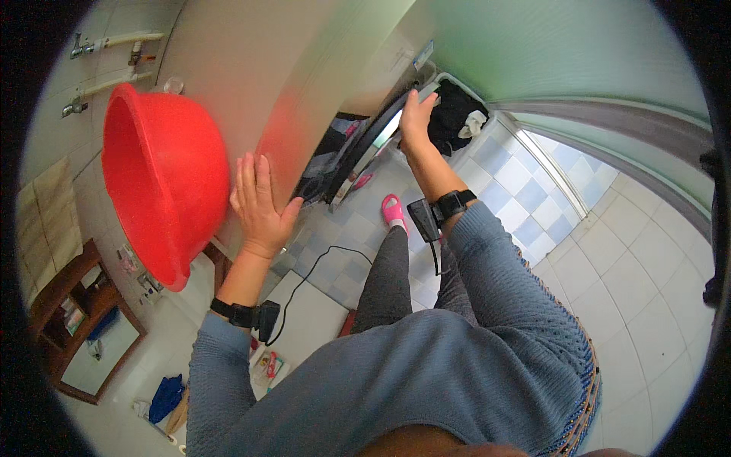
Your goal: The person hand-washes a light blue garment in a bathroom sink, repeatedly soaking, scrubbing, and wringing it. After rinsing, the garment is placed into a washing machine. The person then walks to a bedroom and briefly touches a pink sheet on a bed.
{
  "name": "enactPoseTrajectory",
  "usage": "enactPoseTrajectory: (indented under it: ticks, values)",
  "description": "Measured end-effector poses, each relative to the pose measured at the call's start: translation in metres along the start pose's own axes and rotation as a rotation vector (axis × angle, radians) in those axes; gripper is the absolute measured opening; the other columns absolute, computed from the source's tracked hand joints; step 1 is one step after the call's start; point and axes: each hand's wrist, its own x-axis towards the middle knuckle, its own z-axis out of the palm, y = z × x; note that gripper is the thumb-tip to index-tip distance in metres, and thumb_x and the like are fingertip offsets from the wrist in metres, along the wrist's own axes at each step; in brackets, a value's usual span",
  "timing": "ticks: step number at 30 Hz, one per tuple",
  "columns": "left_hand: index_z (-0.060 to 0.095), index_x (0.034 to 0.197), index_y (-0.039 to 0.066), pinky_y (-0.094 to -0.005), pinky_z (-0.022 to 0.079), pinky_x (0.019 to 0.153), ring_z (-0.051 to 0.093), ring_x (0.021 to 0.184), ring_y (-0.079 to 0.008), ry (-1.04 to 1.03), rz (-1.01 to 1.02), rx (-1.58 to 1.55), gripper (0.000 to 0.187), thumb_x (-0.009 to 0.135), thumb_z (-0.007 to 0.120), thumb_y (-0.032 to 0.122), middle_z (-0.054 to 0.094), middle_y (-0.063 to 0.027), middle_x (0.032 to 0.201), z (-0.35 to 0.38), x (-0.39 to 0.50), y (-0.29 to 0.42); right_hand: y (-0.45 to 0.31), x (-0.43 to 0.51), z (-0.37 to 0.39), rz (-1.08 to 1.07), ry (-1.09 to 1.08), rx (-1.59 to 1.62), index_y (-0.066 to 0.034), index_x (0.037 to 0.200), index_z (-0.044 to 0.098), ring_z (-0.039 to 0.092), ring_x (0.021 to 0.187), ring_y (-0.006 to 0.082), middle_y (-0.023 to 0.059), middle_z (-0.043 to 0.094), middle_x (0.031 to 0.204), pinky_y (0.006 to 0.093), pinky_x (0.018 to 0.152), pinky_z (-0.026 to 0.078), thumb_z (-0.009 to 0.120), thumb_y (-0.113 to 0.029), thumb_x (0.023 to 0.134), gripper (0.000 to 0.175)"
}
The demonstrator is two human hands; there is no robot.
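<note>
A large red plastic basin (188,148) is on the left, its opening facing away from me and its rim tilted. My left hand (254,205) is raised beside the basin's outer base, palm turned away, fingers straight and thumb spread. Whether the fingertips touch the basin or the glossy panel (245,74) behind it, I cannot tell. My right hand (417,120) reaches forward near a dark-framed upright panel (365,143), thumb and fingers apart, with nothing visibly held. Just beyond it stands a pale basket (465,88) holding black cloth (451,117) and a white cloth (473,124).
Wall taps (74,107) and pipes are at upper left, above a wooden mirror cabinet (85,325). A cable (308,271) hangs between my wrist devices. A frosted glass panel (571,51) rises at upper right, above a metal door track (554,165). A pink slipper (392,208) is on my foot.
</note>
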Motion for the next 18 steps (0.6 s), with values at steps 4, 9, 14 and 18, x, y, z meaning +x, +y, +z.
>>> enactPoseTrajectory:
  ticks: [4,9,14,18]
  values:
    - [0.025,0.154,0.009,-0.0546,0.023,0.109,0.023,0.144,-0.0409,-0.006,0.005,0.005,0.090,0.083,0.066,0.045,0.025,-0.0216,0.157,0.000,-0.002,0.003,0.000,0.000,0.001,-0.034,0.024,-0.054,0.0118,0.149,0.011,0.013,0.146,0.0460,0.0355,0.014,0.155,0.0456,0.120,0.013,0.050,-0.037,0.096,0.082]
    - [0.026,0.154,0.011,-0.0541,0.023,0.110,0.024,0.145,-0.0383,0.022,0.000,0.021,0.088,0.084,0.063,0.051,0.026,-0.0201,0.156,0.004,-0.003,0.001,0.000,0.010,-0.016,-0.028,-0.101,-0.129,0.0129,0.146,0.018,0.024,0.142,0.0454,0.0375,0.025,0.149,0.0432,0.118,0.021,0.061,-0.043,0.089,0.091]
    - [0.027,0.154,0.012,-0.0532,0.023,0.110,0.024,0.145,-0.0381,0.043,0.027,0.015,0.088,0.085,0.060,0.056,0.027,-0.0192,0.156,0.007,-0.004,-0.005,0.001,0.047,-0.033,0.123,-0.064,-0.064,0.0062,0.123,0.050,0.052,0.121,0.0416,0.0302,0.052,0.130,0.0439,0.101,0.041,0.069,-0.039,0.081,0.065]
    - [0.027,0.154,0.012,-0.0529,0.023,0.110,0.025,0.144,-0.0392,0.024,0.015,0.020,0.088,0.086,0.058,0.059,0.027,-0.0194,0.157,0.006,-0.004,-0.008,0.011,0.065,-0.025,0.193,-0.100,-0.033,0.0055,0.140,0.029,0.050,0.120,0.0363,0.0284,0.045,0.137,0.0414,0.098,0.041,0.058,-0.028,0.087,0.069]
